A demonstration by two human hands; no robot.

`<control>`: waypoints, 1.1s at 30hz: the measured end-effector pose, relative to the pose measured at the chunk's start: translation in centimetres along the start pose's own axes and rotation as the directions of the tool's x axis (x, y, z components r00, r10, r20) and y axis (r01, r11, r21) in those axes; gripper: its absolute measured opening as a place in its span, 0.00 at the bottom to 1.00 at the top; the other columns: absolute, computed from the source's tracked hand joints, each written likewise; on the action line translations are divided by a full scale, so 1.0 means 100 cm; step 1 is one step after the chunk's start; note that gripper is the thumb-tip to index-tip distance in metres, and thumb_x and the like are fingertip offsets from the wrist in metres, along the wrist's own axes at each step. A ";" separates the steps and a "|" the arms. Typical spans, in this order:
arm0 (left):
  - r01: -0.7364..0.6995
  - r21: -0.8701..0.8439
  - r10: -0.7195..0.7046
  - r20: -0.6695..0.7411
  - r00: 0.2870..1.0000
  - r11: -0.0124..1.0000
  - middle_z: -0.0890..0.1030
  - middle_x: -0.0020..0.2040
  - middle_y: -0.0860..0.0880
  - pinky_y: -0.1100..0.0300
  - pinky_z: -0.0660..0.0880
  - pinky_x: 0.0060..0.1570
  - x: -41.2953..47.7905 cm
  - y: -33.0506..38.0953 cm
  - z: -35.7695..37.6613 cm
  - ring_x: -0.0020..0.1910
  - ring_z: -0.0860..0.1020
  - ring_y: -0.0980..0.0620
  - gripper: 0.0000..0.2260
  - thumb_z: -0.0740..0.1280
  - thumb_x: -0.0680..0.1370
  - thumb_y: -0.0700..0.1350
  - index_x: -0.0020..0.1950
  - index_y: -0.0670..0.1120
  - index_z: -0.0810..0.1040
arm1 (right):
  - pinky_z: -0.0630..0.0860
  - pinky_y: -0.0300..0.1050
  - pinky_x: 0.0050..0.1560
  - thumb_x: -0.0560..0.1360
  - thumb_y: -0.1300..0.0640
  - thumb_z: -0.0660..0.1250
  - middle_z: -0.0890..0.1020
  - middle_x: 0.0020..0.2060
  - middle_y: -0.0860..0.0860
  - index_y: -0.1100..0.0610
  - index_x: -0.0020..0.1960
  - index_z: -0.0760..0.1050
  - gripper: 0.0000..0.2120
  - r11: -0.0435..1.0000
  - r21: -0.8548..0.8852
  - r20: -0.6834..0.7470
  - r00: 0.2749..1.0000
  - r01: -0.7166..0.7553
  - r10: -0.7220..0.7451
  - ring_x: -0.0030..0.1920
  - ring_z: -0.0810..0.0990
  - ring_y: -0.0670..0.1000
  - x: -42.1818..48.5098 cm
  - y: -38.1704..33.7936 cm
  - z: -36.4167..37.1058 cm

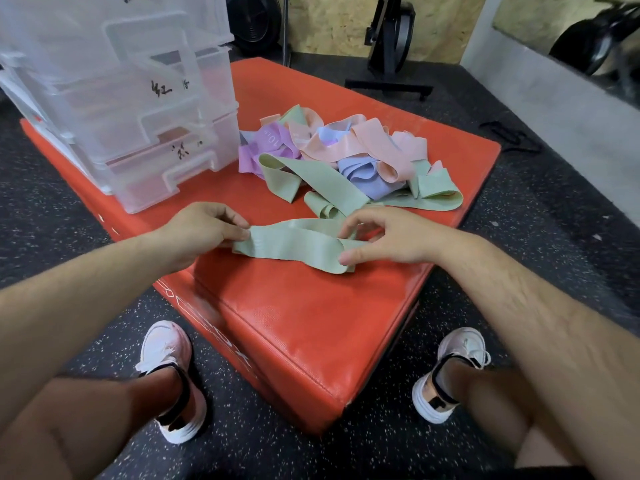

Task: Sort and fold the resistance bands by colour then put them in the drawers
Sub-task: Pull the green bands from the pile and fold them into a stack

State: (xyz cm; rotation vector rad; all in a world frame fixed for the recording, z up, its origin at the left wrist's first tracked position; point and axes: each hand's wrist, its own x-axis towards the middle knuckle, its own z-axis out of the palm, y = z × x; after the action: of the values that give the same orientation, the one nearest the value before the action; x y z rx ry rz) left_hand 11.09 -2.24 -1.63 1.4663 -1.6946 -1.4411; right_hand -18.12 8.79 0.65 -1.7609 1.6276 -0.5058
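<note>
Landmark: red padded box [311,323], on speckled dark floor.

- Far-left part of the box top: clear plastic drawer unit [138,109], drawers stacked, black handwritten marks on two fronts. Contents too hazy to tell.
- Near-left of the box top: left hand [204,230]. Grip is narrow, with the fingertips curled onto the left end of a green band [294,244] and pinching it.
- Near-centre of the box top: the green band lies flat on the red surface, stretched out between the two hands. Its right end is doubled over on itself.
- Centre to far-right of the box top, behind the held band: loose pile of bands [346,154], tangled and unsorted. Pink on top, purple at the pile's left next to the drawer unit, blue in the middle, several green strips along the near edge. One purple band shows the print "10".
- Near-right of the box top: right hand [391,237]. Grip is narrow, thumb below and fingers above, pinching the folded right end of the green band.
- Beyond the far edge of the box: black equipment stand [391,46] on the floor.
</note>
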 end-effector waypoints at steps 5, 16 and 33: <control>0.005 -0.013 -0.005 0.010 1.000 1.000 0.79 0.38 0.45 0.72 0.73 0.28 0.001 0.002 -0.003 0.26 0.78 0.62 0.07 0.70 0.74 0.29 0.44 0.40 0.78 | 0.76 0.36 0.55 0.65 0.44 0.81 0.81 0.55 0.42 0.41 0.57 0.80 0.22 0.998 -0.064 0.056 0.998 -0.002 0.005 0.52 0.81 0.43 0.001 0.000 0.004; 0.007 0.008 -0.007 0.022 1.000 1.000 0.80 0.39 0.45 0.71 0.74 0.29 0.002 0.001 -0.005 0.27 0.79 0.61 0.06 0.70 0.74 0.29 0.46 0.38 0.79 | 0.72 0.40 0.59 0.70 0.55 0.73 0.73 0.65 0.42 0.52 0.44 0.77 0.06 0.974 -0.227 -0.081 0.996 0.007 -0.026 0.61 0.77 0.46 0.010 -0.015 0.011; 0.035 0.034 -0.037 0.065 0.997 0.999 0.80 0.39 0.44 0.70 0.75 0.30 0.006 -0.004 -0.013 0.29 0.79 0.58 0.08 0.71 0.73 0.30 0.50 0.37 0.80 | 0.71 0.44 0.41 0.77 0.53 0.67 0.83 0.36 0.44 0.53 0.42 0.73 0.07 0.984 0.165 -0.132 0.987 -0.065 0.087 0.36 0.74 0.45 -0.003 -0.027 -0.002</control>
State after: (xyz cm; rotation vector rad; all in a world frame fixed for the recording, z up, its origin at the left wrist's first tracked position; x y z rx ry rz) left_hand 12.22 -3.26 -1.70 1.4895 -1.7477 -1.5026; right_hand -16.35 9.02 2.76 -1.5690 1.6914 -0.7162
